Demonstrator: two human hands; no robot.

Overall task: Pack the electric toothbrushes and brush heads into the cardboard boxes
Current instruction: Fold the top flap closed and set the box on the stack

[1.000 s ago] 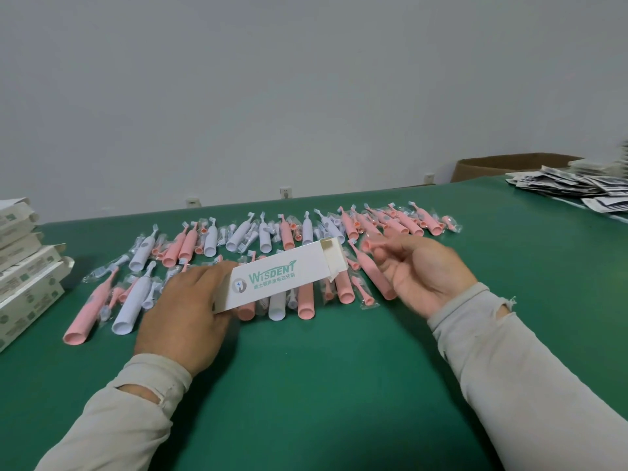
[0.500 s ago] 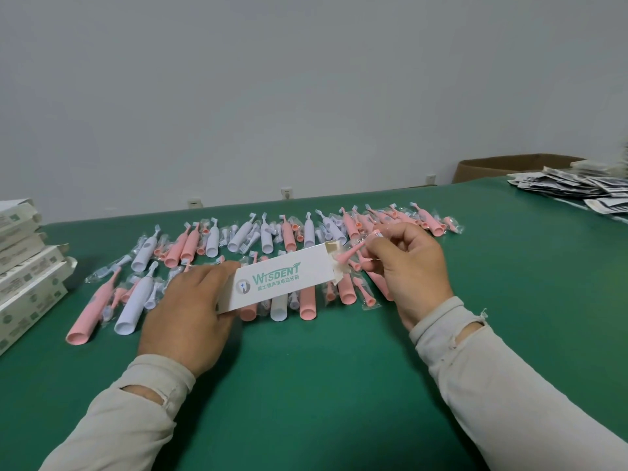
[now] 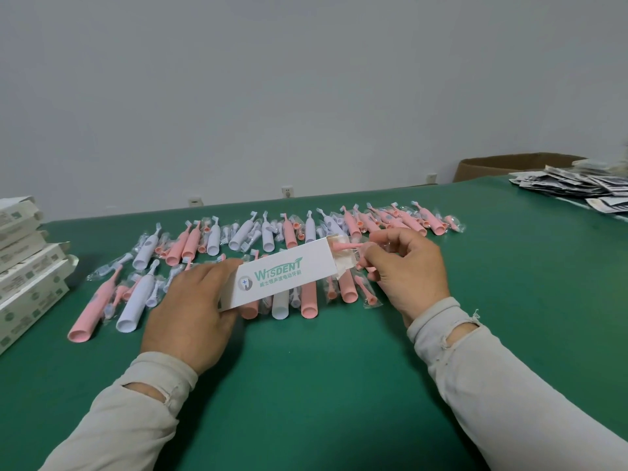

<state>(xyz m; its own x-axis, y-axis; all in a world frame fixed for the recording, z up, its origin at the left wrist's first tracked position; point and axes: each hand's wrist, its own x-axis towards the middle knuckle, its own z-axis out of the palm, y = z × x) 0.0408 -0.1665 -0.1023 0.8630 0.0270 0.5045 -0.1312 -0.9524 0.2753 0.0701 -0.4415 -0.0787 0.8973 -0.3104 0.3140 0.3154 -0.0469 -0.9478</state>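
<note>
Green table [image 3: 339, 385], grey wall behind. Wisdent box [image 3: 289, 277] held tilted over the toothbrush rows, left hand [image 3: 190, 311] gripping its closed end so the open end faces the right hand [image 3: 404, 270], which pinches a bagged pink brush head [image 3: 346, 246] at the mouth. Near table bare; packed boxes [image 3: 27, 266] stacked at left edge.

Left hand [image 3: 190, 314] gripping, right hand [image 3: 406, 266] pinching, fingers curled

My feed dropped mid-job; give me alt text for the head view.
The left hand holds a white carton while the right hand feeds a pink brush head into its open end, above rows of toothbrushes on a green table.
</note>
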